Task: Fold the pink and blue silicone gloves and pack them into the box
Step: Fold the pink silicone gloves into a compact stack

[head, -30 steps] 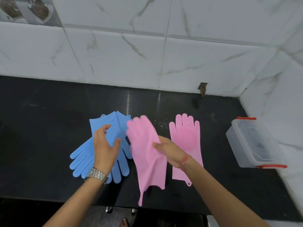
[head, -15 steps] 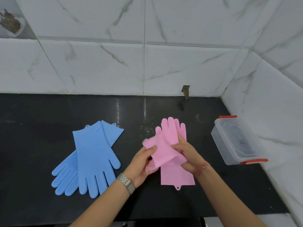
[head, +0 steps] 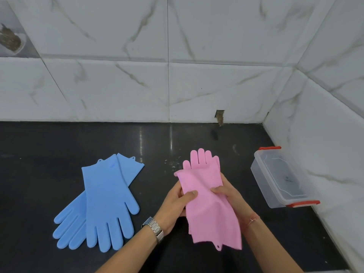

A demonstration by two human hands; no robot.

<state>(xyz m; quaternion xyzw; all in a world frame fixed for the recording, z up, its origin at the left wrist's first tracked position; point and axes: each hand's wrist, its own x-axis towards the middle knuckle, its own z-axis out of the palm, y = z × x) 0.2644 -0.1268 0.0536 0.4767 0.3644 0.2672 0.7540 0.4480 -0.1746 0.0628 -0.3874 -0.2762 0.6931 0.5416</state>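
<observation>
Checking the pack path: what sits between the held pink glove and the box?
Nothing: the head view shows only bare black countertop between the pink glove, gripped by both hands, and the lidded clear box.

Glossy black surface [head: 59, 146] reflecting streaks of light. White marble-veined tiled wall [head: 118, 85] behind, meeting a second tiled wall [head: 334, 125] at the right corner. Small chipped hole [head: 220, 116] at the wall's base.

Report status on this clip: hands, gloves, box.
Both hands, left hand and right hand, grip pink glove. Blue gloves flat, untouched. Box lidded, nothing packed.
</observation>
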